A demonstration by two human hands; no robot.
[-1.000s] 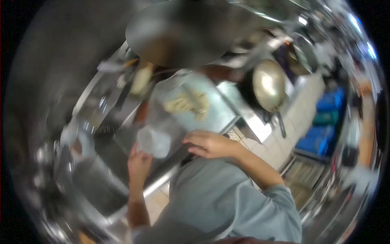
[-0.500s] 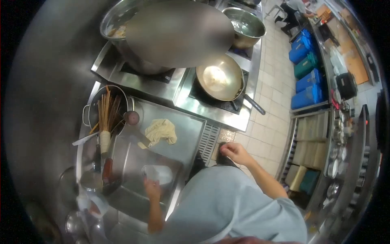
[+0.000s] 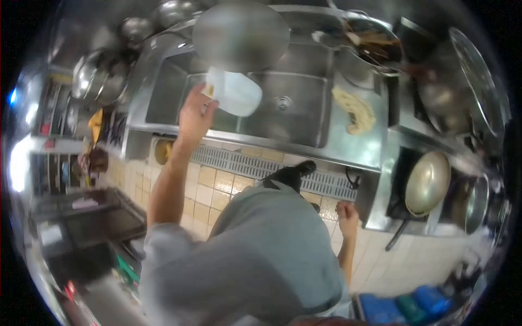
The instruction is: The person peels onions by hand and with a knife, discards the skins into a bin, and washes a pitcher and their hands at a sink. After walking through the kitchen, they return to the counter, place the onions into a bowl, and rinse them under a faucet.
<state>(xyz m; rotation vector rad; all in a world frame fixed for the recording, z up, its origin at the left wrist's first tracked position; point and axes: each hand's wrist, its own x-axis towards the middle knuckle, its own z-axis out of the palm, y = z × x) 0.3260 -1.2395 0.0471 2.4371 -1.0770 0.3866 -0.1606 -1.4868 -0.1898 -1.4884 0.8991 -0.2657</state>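
Your left hand (image 3: 197, 113) pinches the white container (image 3: 238, 95) by its left edge, over the sink (image 3: 304, 92) in the upper middle of the frame. Held at one side only, it could tip or drop into the basin if your fingers loosen. A blurred oval (image 3: 241, 37) covers its top edge, and the yellowish patch (image 3: 210, 89) beside your fingers is unclear. You can't tell your right hand's (image 3: 348, 218) grip, lower right of centre.
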